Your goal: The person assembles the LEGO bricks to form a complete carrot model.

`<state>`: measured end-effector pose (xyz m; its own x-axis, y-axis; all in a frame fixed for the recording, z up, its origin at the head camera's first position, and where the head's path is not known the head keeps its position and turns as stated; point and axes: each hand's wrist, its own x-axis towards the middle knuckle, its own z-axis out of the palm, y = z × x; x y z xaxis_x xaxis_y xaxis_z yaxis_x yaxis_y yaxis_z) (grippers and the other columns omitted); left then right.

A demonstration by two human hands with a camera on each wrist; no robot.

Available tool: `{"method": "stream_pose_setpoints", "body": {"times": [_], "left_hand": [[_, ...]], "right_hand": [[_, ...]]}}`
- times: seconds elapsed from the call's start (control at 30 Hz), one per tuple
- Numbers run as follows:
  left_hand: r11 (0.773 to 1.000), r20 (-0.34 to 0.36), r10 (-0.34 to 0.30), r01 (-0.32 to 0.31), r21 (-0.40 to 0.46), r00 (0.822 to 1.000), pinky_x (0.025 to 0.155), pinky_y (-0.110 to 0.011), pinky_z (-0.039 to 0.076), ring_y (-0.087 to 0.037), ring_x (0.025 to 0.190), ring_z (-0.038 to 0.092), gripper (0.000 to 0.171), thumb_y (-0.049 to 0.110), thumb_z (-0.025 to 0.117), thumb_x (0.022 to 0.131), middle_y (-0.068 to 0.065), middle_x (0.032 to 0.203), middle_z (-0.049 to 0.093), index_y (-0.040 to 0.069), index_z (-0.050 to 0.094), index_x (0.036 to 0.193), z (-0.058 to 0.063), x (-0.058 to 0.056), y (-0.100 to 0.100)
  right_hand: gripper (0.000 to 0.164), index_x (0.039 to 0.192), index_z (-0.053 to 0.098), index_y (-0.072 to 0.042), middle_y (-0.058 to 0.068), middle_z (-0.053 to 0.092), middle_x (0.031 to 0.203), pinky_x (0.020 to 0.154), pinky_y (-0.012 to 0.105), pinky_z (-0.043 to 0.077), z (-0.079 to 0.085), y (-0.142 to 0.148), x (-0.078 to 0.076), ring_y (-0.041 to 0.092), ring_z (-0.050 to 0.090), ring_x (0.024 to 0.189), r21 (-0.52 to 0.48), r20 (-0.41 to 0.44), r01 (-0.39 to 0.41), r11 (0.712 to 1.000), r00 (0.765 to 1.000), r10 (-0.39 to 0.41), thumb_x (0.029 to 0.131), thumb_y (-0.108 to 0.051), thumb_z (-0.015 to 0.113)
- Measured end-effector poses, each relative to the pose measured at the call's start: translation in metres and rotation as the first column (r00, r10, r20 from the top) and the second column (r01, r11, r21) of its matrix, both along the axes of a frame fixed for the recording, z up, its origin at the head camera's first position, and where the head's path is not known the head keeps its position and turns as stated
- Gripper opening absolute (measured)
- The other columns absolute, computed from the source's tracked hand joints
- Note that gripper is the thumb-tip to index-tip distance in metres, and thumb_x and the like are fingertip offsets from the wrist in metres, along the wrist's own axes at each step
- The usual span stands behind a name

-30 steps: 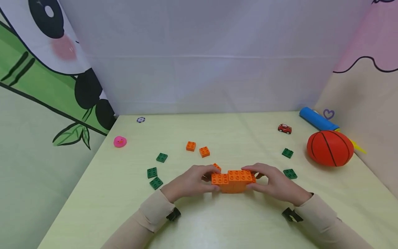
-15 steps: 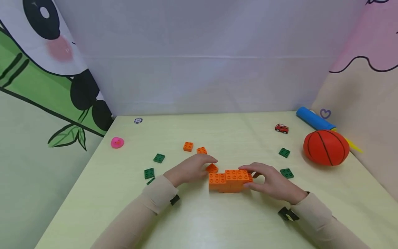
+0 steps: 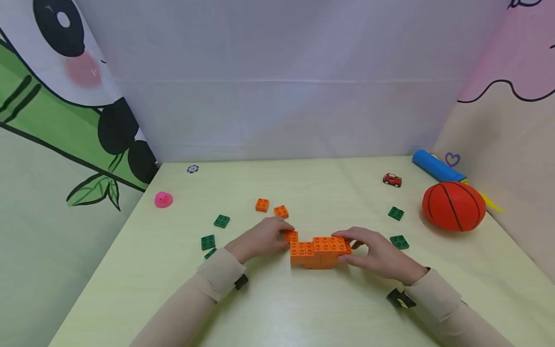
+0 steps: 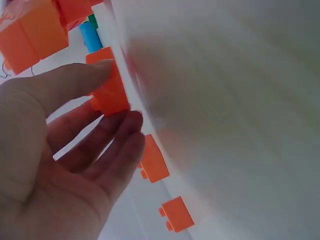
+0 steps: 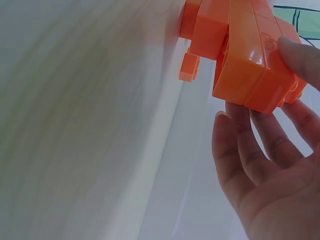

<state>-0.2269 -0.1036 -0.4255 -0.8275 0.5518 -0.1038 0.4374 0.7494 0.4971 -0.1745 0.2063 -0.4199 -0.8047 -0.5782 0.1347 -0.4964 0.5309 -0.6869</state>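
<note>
My left hand (image 3: 262,237) pinches a small orange building brick (image 3: 292,236) just behind the left end of a larger assembly. In the left wrist view the thumb lies on one side of this brick (image 4: 111,95) and the fingers are on the other. The assembly of joined orange bricks (image 3: 321,253) is held at its right end by my right hand (image 3: 381,253). Seen from the right wrist, the thumb presses the top side of the assembly (image 5: 245,65) while fingers support it from the far side. Two loose orange bricks (image 3: 262,205) lie beyond my left hand.
Several green bricks (image 3: 222,221) lie to the left, and two more green bricks (image 3: 399,242) to the right. Farther out are a pink duck (image 3: 163,199), a poker chip (image 3: 192,169), a red toy car (image 3: 392,180), a red ball (image 3: 454,206) and a blue cylinder (image 3: 439,165).
My left hand has let go of the assembly's left end, moved back to the small orange brick and taken hold of it, turning it straighter. My right hand keeps its grip.
</note>
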Motion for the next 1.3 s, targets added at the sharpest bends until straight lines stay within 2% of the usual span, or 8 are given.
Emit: {"method": "stream_pose_setpoints", "body": {"times": [0.13,0.27,0.37,0.47,0.57,0.73,0.97,1.3], "left_hand": [[0.981,0.014,0.077,-0.078,0.18,0.997,0.101,-0.039,0.049,-0.021,0.113,0.058,0.041,0.018,0.07,0.091,-0.001,0.121,0.062,0.012,0.064,0.132,0.003,0.009,-0.01],[0.913,0.018,0.104,-0.103,0.396,0.994,0.097,-0.038,0.052,-0.019,0.106,0.063,0.04,0.019,0.072,0.092,0.002,0.115,0.062,0.013,0.064,0.131,0.012,0.023,-0.011],[0.878,0.002,0.075,-0.067,0.474,0.997,0.096,-0.041,0.053,-0.02,0.105,0.064,0.041,0.02,0.073,0.092,0.001,0.118,0.064,0.013,0.064,0.131,0.019,0.034,-0.006],[0.87,-0.028,0.041,-0.022,0.492,0.999,0.095,-0.044,0.053,-0.022,0.106,0.064,0.041,0.02,0.073,0.091,0.001,0.121,0.064,0.013,0.065,0.13,0.02,0.042,0.001],[0.877,-0.058,0.015,0.015,0.481,0.998,0.093,-0.042,0.054,-0.02,0.105,0.063,0.04,0.018,0.074,0.091,0.003,0.12,0.064,0.012,0.066,0.129,0.016,0.046,0.005],[0.876,-0.061,-0.019,0.046,0.48,0.998,0.091,-0.034,0.055,-0.01,0.102,0.062,0.038,0.015,0.075,0.089,0.007,0.115,0.064,0.013,0.067,0.126,0.009,0.048,0.008],[0.87,-0.086,-0.043,0.08,0.487,0.995,0.091,-0.03,0.054,-0.009,0.101,0.062,0.036,0.014,0.073,0.09,0.006,0.117,0.064,0.013,0.067,0.126,0.006,0.051,0.009],[0.88,-0.056,0.007,0.021,0.474,0.998,0.093,-0.027,0.053,-0.006,0.104,0.06,0.038,0.03,0.077,0.089,0.012,0.116,0.063,0.02,0.067,0.124,0.006,0.053,0.012]], "right_hand": [[0.055,0.138,0.059,-0.019,-0.01,0.062,0.123,0.089,0.035,0.055,0.0,0.001,0.0,0.01,0.059,0.104,-0.006,-0.008,-0.005,1.0,1.0,0.005,0.09,-0.043,0.072],[0.056,0.138,0.058,-0.019,-0.01,0.062,0.123,0.089,0.034,0.055,0.0,0.002,-0.001,0.01,0.059,0.104,-0.006,-0.011,-0.006,1.0,1.0,0.006,0.091,-0.045,0.071],[0.055,0.138,0.058,-0.019,-0.011,0.062,0.122,0.089,0.034,0.055,-0.001,0.002,-0.001,0.01,0.059,0.104,-0.012,-0.006,-0.007,1.0,1.0,0.007,0.091,-0.044,0.071],[0.054,0.138,0.059,-0.02,-0.011,0.063,0.121,0.089,0.034,0.055,-0.001,0.002,0.0,0.01,0.059,0.104,-0.022,-0.001,-0.006,1.0,1.0,0.006,0.09,-0.042,0.072],[0.054,0.138,0.059,-0.02,-0.011,0.063,0.121,0.089,0.034,0.055,-0.002,0.001,0.0,0.009,0.059,0.104,-0.026,-0.003,-0.007,1.0,1.0,0.007,0.09,-0.042,0.072],[0.054,0.138,0.059,-0.019,-0.012,0.063,0.121,0.09,0.034,0.055,-0.004,0.001,-0.002,0.009,0.059,0.105,-0.023,-0.001,-0.007,1.0,1.0,0.007,0.091,-0.042,0.072],[0.055,0.139,0.058,-0.019,-0.012,0.063,0.12,0.09,0.035,0.054,-0.006,0.0,-0.003,0.01,0.059,0.105,-0.02,0.001,-0.007,1.0,1.0,0.007,0.09,-0.042,0.072],[0.054,0.139,0.058,-0.019,-0.012,0.063,0.121,0.089,0.035,0.055,-0.003,-0.001,-0.003,0.009,0.059,0.105,-0.018,-0.01,-0.022,1.0,1.0,0.022,0.091,-0.04,0.072]]}}
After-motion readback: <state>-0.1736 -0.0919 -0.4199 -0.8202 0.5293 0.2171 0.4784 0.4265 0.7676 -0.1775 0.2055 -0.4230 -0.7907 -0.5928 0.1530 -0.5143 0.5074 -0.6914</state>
